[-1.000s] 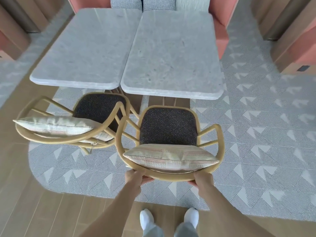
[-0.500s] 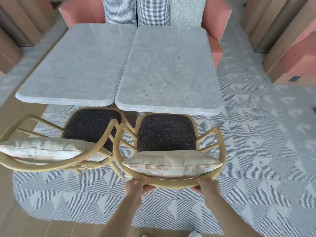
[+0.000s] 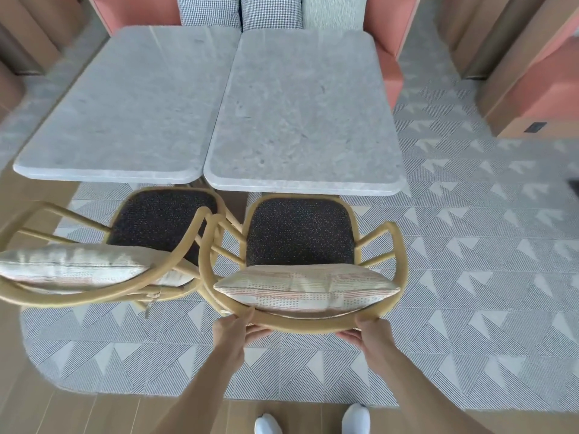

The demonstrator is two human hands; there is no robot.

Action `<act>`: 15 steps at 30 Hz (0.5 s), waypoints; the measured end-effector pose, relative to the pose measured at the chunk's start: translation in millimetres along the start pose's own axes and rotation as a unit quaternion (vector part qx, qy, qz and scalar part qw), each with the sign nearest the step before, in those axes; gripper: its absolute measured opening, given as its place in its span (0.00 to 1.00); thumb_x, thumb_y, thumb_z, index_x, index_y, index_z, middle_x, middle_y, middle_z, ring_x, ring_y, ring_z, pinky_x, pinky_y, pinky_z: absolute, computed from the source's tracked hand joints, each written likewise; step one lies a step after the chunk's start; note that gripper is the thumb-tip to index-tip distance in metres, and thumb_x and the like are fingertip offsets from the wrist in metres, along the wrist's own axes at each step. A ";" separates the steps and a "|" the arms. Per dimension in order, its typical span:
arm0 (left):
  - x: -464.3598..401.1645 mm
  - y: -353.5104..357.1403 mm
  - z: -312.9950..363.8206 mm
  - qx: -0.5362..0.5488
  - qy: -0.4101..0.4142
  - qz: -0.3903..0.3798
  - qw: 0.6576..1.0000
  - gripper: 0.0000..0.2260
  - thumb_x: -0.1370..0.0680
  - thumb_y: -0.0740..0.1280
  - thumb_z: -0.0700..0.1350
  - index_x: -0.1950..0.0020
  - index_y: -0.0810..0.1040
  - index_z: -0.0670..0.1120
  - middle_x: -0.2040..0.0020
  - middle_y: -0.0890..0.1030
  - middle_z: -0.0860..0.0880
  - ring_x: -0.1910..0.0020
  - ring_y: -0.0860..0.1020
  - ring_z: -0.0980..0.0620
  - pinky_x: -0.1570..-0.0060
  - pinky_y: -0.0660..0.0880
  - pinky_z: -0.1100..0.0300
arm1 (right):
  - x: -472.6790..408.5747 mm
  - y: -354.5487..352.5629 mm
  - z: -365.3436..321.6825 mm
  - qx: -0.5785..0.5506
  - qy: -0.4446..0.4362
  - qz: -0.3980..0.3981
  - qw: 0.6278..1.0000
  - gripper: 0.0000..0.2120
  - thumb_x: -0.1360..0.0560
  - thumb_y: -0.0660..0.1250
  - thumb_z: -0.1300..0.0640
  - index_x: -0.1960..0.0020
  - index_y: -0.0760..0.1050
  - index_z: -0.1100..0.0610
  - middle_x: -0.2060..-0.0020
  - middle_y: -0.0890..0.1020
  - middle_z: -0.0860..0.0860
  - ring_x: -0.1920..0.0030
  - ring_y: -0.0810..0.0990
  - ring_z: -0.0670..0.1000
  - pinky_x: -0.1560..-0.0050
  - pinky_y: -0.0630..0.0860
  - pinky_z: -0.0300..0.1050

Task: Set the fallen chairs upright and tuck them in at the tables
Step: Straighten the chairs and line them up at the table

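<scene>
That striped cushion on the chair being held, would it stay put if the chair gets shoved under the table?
Probably not firmly: the striped cushion looks soft and only leans loose against the curved backrest, so a jolt could tip it forward onto the dark seat. It likely weighs little. Both hands, left and right, grip the backrest, not the cushion.

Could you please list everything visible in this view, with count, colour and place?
tables: two, grey stone tops, side by side, centre.
chairs: two, tan frames, dark speckled seats, upright at the tables' near edge; the left chair stands angled.
cushions: two, pale striped, one against each chair back.
bench: one, coral, beyond the tables.
bench cushions: three, grey, on it.
rug: one, grey with triangles, under tables and chairs.
floor: wood, nearest.
shoes: two, white, bottom edge.
left hand: grips the right chair's back rail.
right hand: grips the same rail.
</scene>
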State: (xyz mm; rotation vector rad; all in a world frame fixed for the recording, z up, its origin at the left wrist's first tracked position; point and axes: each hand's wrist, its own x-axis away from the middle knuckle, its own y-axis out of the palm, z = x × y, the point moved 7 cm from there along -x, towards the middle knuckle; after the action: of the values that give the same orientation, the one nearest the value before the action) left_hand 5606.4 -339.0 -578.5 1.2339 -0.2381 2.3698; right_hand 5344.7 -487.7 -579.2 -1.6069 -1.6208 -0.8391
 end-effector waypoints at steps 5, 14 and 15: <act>-1.8 22.1 7.1 0.005 0.001 -0.006 1.000 0.05 0.22 0.69 0.34 0.47 0.78 0.35 0.58 0.85 0.35 0.60 0.86 0.37 0.68 0.83 0.52 | -13.9 -4.6 -22.3 0.010 -0.024 0.019 0.999 0.06 0.19 0.60 0.69 0.43 0.72 0.64 0.54 0.83 0.65 0.62 0.88 0.60 0.47 0.83 0.62; -1.4 18.0 5.4 0.004 -0.011 -0.004 1.000 0.08 0.22 0.68 0.33 0.44 0.77 0.33 0.51 0.83 0.31 0.58 0.85 0.35 0.67 0.84 0.49 | -16.0 -4.6 -19.9 0.031 -0.028 0.023 0.999 0.03 0.19 0.61 0.68 0.46 0.71 0.63 0.54 0.82 0.64 0.63 0.87 0.60 0.49 0.83 0.59; -0.5 12.8 1.2 0.004 -0.014 0.000 1.000 0.08 0.22 0.69 0.33 0.44 0.77 0.32 0.52 0.83 0.31 0.59 0.85 0.35 0.67 0.84 0.48 | -14.0 -5.1 -12.5 0.033 -0.025 0.024 0.999 0.04 0.19 0.61 0.68 0.45 0.71 0.63 0.54 0.82 0.63 0.63 0.87 0.60 0.48 0.83 0.60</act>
State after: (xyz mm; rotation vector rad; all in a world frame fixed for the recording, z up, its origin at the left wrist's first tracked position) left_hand 5601.6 -350.9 -577.5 1.2707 -0.2372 2.3572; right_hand 5339.9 -505.9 -584.0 -1.6248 -1.6219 -0.7189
